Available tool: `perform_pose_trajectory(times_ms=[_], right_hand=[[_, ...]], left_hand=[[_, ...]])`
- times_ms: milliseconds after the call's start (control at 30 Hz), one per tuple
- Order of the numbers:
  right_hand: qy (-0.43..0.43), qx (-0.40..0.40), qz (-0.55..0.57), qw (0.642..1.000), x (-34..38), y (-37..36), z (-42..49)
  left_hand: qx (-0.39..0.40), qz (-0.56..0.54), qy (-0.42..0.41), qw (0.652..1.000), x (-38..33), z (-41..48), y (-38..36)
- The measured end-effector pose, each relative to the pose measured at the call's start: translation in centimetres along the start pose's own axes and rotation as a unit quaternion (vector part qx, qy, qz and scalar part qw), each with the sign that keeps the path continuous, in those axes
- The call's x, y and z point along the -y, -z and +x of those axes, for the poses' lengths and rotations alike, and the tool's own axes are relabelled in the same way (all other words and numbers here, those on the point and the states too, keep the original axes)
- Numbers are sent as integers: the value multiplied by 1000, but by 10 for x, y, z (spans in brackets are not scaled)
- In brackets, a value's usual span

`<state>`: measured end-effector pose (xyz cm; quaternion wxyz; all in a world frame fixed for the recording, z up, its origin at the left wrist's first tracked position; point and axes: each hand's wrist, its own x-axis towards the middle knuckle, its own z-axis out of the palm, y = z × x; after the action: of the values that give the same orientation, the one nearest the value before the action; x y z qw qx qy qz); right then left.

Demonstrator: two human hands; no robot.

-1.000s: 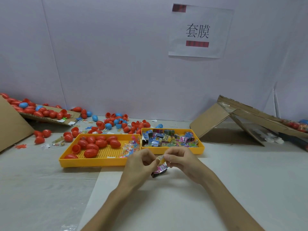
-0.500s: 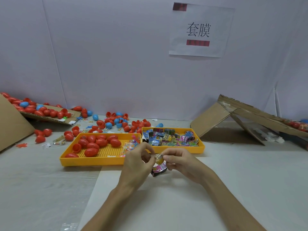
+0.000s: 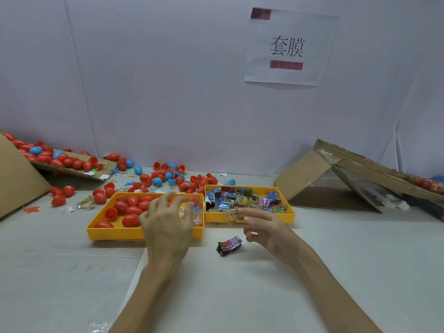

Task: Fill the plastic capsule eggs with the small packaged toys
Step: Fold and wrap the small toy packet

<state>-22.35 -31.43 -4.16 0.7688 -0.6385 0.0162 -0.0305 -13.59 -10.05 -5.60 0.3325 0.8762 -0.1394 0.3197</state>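
Toy packet pinched at the fingertips of the right hand, just in front of the right tray of packets. Left hand spread, fingers over the red eggs in the left tray. Crumpled wrapper lies on the surface between the hands.

I'm at a small packing station: a white-covered bench boxed in by plain partition walls, with a printed sign taped up. There are yellow sorting trays and torn cardboard boxes — plastic eggs lie heaped everywhere.
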Motion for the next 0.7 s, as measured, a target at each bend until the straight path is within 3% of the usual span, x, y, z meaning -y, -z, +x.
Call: perform_pose_trajectory(times_ms=[133, 267, 533, 700], right_hand=[[5, 17, -22, 1000, 0, 0, -1], [6, 8, -27, 1000, -1, 0, 0], [4, 3, -23, 1000, -2, 0, 2], [2, -1, -28, 1000, -2, 1, 1]], left_hand=[[137, 76, 70, 985, 16, 10, -3], [219, 134, 69, 964, 24, 20, -7], [91, 62, 82, 991, 28, 18, -2], [154, 96, 109, 977, 31, 18, -4]])
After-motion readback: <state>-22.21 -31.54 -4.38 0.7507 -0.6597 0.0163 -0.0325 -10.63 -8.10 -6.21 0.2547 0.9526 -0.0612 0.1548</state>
